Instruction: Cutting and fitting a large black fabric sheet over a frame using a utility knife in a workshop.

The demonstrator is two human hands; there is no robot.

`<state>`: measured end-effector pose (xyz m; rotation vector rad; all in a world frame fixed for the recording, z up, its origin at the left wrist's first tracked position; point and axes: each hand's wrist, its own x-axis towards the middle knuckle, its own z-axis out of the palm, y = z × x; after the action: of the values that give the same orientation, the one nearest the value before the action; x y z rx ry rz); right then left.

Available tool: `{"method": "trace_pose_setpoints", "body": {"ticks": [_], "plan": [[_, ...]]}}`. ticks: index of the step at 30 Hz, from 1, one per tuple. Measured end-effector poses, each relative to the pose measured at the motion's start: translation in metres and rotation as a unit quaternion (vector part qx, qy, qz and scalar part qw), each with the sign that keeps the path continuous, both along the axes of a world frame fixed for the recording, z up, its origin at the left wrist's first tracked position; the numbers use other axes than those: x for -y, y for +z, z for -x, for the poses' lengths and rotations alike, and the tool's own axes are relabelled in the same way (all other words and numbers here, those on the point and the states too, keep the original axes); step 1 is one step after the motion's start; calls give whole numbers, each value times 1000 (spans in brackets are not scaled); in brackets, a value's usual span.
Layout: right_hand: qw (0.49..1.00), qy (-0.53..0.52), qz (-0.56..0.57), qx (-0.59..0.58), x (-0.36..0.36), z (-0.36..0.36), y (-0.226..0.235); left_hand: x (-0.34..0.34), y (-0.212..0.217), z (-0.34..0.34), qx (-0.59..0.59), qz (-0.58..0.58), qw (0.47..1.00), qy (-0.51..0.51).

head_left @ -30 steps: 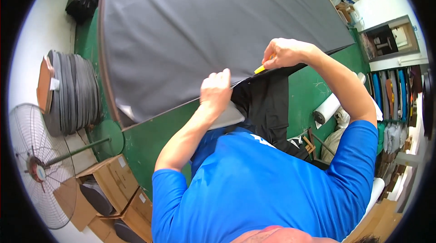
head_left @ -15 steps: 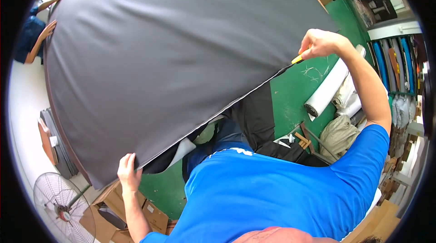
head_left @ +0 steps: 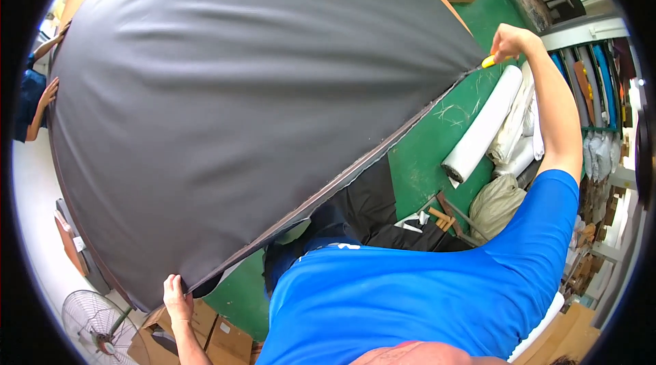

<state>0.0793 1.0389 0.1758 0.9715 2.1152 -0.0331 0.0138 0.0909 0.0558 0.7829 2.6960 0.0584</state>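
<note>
A large dark grey, leather-like sheet [head_left: 260, 105] is spread over the wide surface before me. Its near edge runs slantwise from lower left to upper right. My left hand [head_left: 178, 300] has its fingers over the sheet's edge near the lower-left corner, closed on it. Out at the upper right, my right hand [head_left: 512, 44] is closed round a yellow-handled tool [head_left: 488, 62]. The tool's tip meets the sheet's right corner, where creases draw together in the material. What kind of tool it is I cannot make out.
At the far left a co-worker's hands [head_left: 49, 92] rest on the sheet's edge. White rolls [head_left: 482, 126] lie on the green floor [head_left: 427, 174] to the right, near a beige bundle [head_left: 495, 208]. A fan [head_left: 99, 331] and cardboard boxes [head_left: 229, 338] stand at lower left.
My right hand has moved up and right with the tool, drawing the sheet's corner along. My left hand is lower and slightly further left. More of the sheet's near edge shows.
</note>
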Motion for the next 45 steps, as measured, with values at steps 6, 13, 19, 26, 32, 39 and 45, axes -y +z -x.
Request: {"method": "trace_pose_setpoints", "body": {"ticks": [6, 13, 19, 26, 32, 39, 45], "plan": [[998, 69, -9, 8, -13, 7, -13, 0, 2, -7, 2, 10, 1000, 17], [967, 76, -242, 35, -12, 2, -9, 12, -1, -6, -10, 1, 1000, -8], [928, 91, -360, 25, 14, -29, -17, 12, -1, 1, -29, -48, 998, -22], [889, 91, -448, 17, 52, -37, -66, 15, -3, 3, -35, -96, 994, -46], [920, 57, -388, 17, 16, -36, -51, 19, -7, -5, -29, -79, 996, -14], [937, 113, -326, 50, -30, -34, -36, 16, -11, -10, -20, -43, 998, 31], [914, 12, -402, -50, -54, -79, -38, 18, -16, -7, -25, -34, 999, 30]]}}
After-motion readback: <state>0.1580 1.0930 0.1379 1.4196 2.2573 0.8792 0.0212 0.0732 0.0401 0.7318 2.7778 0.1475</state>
